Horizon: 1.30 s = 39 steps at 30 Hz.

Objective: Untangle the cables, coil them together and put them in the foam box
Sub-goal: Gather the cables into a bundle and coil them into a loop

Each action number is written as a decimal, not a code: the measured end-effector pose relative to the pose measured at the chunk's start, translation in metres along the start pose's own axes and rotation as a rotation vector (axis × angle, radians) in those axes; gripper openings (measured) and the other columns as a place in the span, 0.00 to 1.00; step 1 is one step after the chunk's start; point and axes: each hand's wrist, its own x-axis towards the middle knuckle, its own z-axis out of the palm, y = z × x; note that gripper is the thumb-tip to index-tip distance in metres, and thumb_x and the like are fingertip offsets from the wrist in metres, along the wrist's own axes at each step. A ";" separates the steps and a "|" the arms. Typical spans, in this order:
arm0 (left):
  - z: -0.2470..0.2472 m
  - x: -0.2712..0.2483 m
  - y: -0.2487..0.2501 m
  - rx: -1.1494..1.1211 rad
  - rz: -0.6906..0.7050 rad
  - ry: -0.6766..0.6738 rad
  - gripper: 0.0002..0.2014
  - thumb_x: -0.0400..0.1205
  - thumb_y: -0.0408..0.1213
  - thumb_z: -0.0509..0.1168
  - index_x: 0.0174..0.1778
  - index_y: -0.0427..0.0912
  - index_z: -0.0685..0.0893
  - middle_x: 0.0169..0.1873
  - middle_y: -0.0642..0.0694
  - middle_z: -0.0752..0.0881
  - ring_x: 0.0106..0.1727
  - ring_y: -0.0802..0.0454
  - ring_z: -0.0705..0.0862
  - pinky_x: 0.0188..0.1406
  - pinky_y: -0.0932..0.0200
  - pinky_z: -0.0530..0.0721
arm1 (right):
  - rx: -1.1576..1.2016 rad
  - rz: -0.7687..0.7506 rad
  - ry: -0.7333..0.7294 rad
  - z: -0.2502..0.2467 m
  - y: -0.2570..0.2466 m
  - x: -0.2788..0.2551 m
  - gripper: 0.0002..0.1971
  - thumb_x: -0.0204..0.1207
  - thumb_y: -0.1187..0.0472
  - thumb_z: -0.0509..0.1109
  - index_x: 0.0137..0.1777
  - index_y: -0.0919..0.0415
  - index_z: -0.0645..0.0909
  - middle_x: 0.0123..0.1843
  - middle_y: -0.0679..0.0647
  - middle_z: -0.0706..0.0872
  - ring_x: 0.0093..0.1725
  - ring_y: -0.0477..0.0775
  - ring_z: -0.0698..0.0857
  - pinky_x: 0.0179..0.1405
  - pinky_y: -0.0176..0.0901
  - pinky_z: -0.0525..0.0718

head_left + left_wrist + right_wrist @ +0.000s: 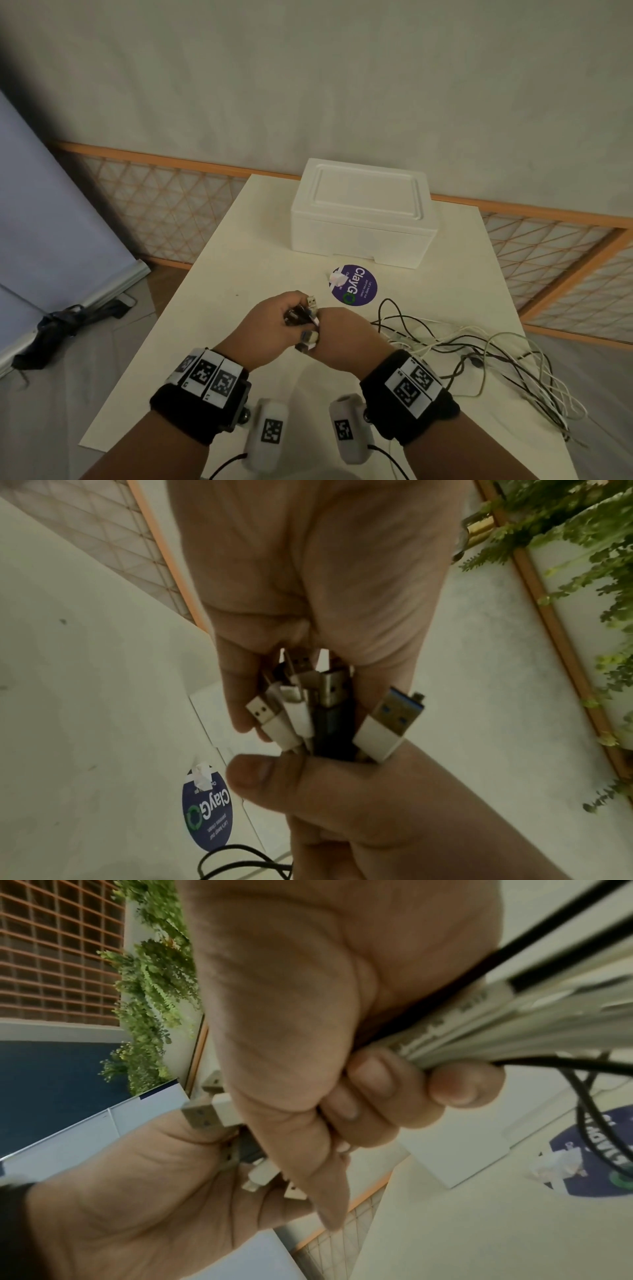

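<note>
Several black and white cables (479, 346) lie tangled on the table's right side, and their plug ends (311, 305) are gathered between both hands over the table's middle. My left hand (274, 325) curls its fingers (240, 696) round the USB plugs (325, 710). Just behind the plugs, my right hand (342, 337) grips the cable bundle (496, 1031) in a fist, thumb (253, 775) pressed on it. The white foam box (363, 212) stands at the table's far end with its lid on.
A round purple sticker (354, 284) lies on the white table (222, 308) between the hands and the box. A lattice screen (164, 198) runs behind the table. A black bundle (58, 325) lies on the floor at the left.
</note>
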 end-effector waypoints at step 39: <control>0.034 0.001 -0.002 0.034 0.420 0.383 0.05 0.73 0.41 0.59 0.36 0.46 0.76 0.45 0.51 0.80 0.43 0.60 0.80 0.40 0.71 0.76 | 0.483 -0.014 0.131 0.014 -0.005 0.001 0.04 0.70 0.66 0.71 0.43 0.59 0.79 0.37 0.51 0.83 0.37 0.48 0.79 0.31 0.27 0.71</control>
